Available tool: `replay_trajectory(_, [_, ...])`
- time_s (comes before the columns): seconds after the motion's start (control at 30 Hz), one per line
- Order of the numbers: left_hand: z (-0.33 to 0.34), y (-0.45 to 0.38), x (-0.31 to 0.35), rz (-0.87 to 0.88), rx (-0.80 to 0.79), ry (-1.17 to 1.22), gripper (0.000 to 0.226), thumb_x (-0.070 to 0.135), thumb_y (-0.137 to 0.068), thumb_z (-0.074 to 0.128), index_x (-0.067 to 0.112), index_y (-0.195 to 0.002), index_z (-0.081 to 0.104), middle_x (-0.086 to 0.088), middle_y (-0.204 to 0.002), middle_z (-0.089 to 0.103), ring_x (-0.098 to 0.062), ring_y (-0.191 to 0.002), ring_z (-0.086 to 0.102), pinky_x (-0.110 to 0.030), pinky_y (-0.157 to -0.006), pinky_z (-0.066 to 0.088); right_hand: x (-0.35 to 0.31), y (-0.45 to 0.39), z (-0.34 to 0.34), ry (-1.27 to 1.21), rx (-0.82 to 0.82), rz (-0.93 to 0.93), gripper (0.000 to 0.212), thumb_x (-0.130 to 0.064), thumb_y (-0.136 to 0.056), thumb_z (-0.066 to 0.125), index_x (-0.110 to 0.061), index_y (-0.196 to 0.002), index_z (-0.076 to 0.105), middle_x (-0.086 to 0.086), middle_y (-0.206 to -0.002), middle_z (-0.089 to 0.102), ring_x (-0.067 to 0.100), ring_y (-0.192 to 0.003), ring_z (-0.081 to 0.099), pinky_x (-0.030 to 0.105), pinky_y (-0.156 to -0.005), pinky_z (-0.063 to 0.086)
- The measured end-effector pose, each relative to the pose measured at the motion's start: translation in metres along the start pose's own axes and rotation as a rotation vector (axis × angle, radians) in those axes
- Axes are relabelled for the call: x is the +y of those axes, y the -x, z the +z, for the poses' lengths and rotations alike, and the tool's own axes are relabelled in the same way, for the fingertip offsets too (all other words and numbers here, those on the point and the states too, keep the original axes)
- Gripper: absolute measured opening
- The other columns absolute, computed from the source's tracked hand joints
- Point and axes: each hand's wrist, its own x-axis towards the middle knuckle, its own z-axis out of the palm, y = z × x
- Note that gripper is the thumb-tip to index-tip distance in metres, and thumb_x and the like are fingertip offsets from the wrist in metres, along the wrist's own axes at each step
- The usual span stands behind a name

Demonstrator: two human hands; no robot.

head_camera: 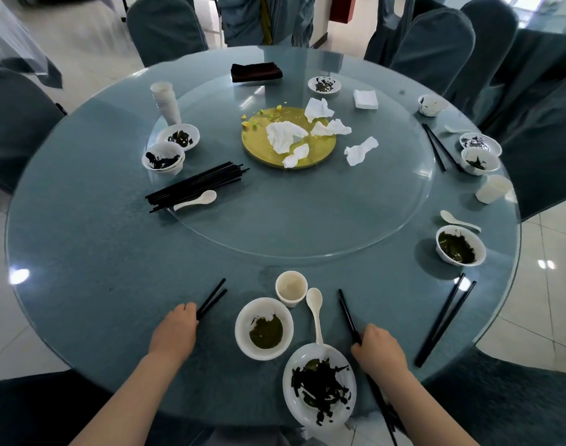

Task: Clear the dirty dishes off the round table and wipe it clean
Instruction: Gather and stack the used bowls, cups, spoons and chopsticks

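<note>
Palms-down, left hand gripping chopsticks, right hand gripping another pair.

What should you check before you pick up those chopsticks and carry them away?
1. Left hand has its pair of chopsticks: ok, fingers curl over the near ends.
2. Right hand has its pair: ok, gripped near the lower end.
3. Both sticks of each pair lifted off the table: cannot tell.
4. Spoon out of the right hand's way: ok, it lies apart, its handle on the plate.
5. Plate safely on the table: not ok, it hangs over the near edge.
6. Place for the chopsticks: ok, a bundle already lies on the glass turntable.
</note>
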Motion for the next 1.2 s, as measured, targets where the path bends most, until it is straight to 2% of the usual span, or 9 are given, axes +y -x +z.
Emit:
replay_trajectory(0.2, [-0.028,0.012,0.026,-0.011,0.120,0.238,0.010,0.021,-0.099,0.046,0.014,-0.100,0.054,0.002,-0.091,0.044,-0.017,-0.067,0.047,-0.031,-0.056,0.033,0.015,0.005,0.000,0.095,0.039,-0.001,0.029,-0.020,-0.089,0.050,-0.016,-0.069,0.029,0.003,-0.089,0.051,0.023,-0.078,0.051,0.028,-0.065,0.037])
replay_trajectory(0.33, [-0.053,0.023,0.052,-0.031,0.157,0.499,0.001,0.023,-0.096,0.055,0.023,-0.097,0.056,0.007,-0.092,0.055,-0.011,-0.077,0.057,-0.026,-0.062,0.038,0.023,0.007,-0.001,0.108,0.086,-0.025,0.014,-0.016,-0.090,0.048,-0.013,-0.081,0.038,0.005,-0.098,0.058,0.024,-0.095,0.062,0.026,-0.066,0.034])
replay_trajectory(0.5, [-0.076,0.037,0.095,-0.006,0.094,0.805,0.011,0.026,-0.090,0.067,0.034,-0.091,0.058,0.019,-0.088,0.067,0.006,-0.082,0.062,-0.012,-0.068,0.041,0.029,0.008,-0.005,0.126,0.112,-0.052,0.014,-0.015,-0.094,0.046,-0.014,-0.082,0.038,0.002,-0.091,0.055,0.020,-0.082,0.056,0.025,-0.066,0.038])
replay_trajectory(0.63, [-0.076,0.036,0.120,-0.017,-0.060,1.024,0.013,0.017,-0.086,0.072,0.026,-0.095,0.067,0.008,-0.086,0.074,-0.007,-0.078,0.071,-0.033,-0.081,0.057,0.031,0.008,-0.011,0.106,0.084,-0.040,0.032,-0.014,-0.092,0.046,-0.017,-0.067,0.027,-0.002,-0.074,0.044,0.021,-0.075,0.048,0.028,-0.063,0.035])
replay_trajectory(0.73, [-0.077,0.037,0.135,-0.014,-0.144,1.148,0.015,0.012,-0.086,0.071,0.020,-0.098,0.072,0.000,-0.087,0.076,-0.018,-0.082,0.072,-0.043,-0.088,0.056,0.030,0.007,-0.025,-0.041,0.104,0.004,0.028,-0.020,-0.085,0.053,-0.013,-0.064,0.036,0.001,-0.065,0.044,0.025,-0.068,0.052,0.031,-0.054,0.032])
replay_trajectory(0.87, [-0.082,0.040,0.155,0.028,-0.213,1.272,0.011,0.007,-0.090,0.065,0.013,-0.097,0.071,-0.008,-0.088,0.075,-0.025,-0.088,0.071,-0.041,-0.091,0.055,0.012,0.016,-0.068,-0.367,0.187,-0.032,0.029,-0.021,-0.082,0.061,-0.011,-0.059,0.046,0.004,-0.055,0.051,0.020,-0.055,0.048,0.029,-0.049,0.036])
replay_trajectory(0.97, [-0.089,0.044,0.173,0.053,-0.334,1.352,0.011,0.005,-0.094,0.060,0.006,-0.102,0.067,-0.010,-0.091,0.075,-0.020,-0.084,0.069,-0.030,-0.079,0.058,-0.017,0.034,-0.095,-0.807,0.066,-0.126,0.014,-0.013,-0.082,0.064,-0.003,-0.073,0.067,0.012,-0.070,0.070,0.022,-0.063,0.068,0.033,-0.062,0.059])
replay_trajectory(1.07, [-0.090,0.045,0.188,0.095,-0.482,1.355,0.015,0.007,-0.098,0.054,0.006,-0.109,0.063,-0.009,-0.094,0.074,-0.017,-0.085,0.070,-0.026,-0.072,0.055,-0.045,0.050,-0.107,-1.021,-0.047,-0.204,0.015,-0.005,-0.084,0.063,-0.004,-0.069,0.066,0.005,-0.061,0.065,0.013,-0.057,0.062,0.033,-0.067,0.061])
replay_trajectory(1.2, [-0.087,0.044,0.196,0.129,-0.558,1.348,0.015,0.009,-0.100,0.050,0.007,-0.112,0.058,-0.011,-0.097,0.072,-0.018,-0.085,0.068,-0.041,-0.080,0.057,-0.064,0.050,-0.103,-1.138,-0.087,-0.165,0.012,0.000,-0.085,0.060,0.000,-0.073,0.064,0.009,-0.065,0.063,0.016,-0.057,0.062,0.027,-0.055,0.056])
